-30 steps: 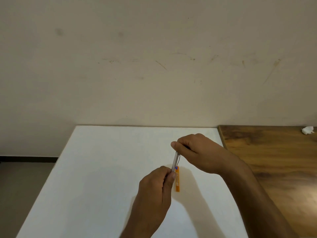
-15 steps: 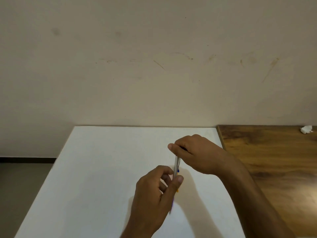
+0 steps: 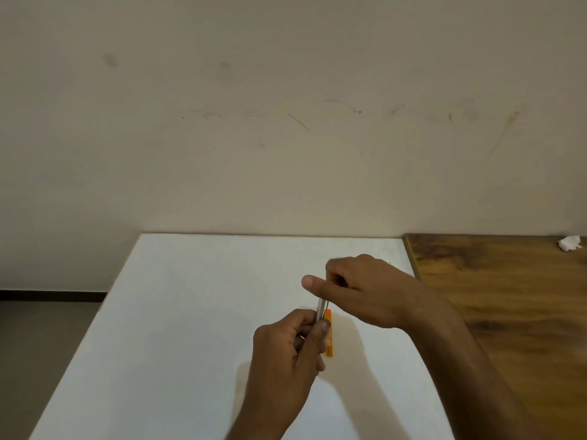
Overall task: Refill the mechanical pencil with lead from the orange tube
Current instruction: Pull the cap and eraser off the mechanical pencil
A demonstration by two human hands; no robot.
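A slim silver mechanical pencil [image 3: 320, 309] stands nearly upright between my two hands above the white table [image 3: 190, 312]. My left hand [image 3: 286, 354] grips its lower part with curled fingers and thumb. My right hand [image 3: 365, 290] pinches its top end, thumb stretched to the left; the top itself is hidden by the fingers. The orange lead tube [image 3: 329, 336] lies flat on the table just right of my left thumb, partly hidden by my left hand.
A brown wooden surface [image 3: 508, 296] adjoins the white table on the right, with a small white crumpled scrap [image 3: 569, 242] at its far edge. A beige wall stands behind. The floor drops off left of the table.
My left hand has shifted its hold on the pencil, uncovering the orange tube. My right hand stays on the pencil's top, its thumb now stretched further to the left.
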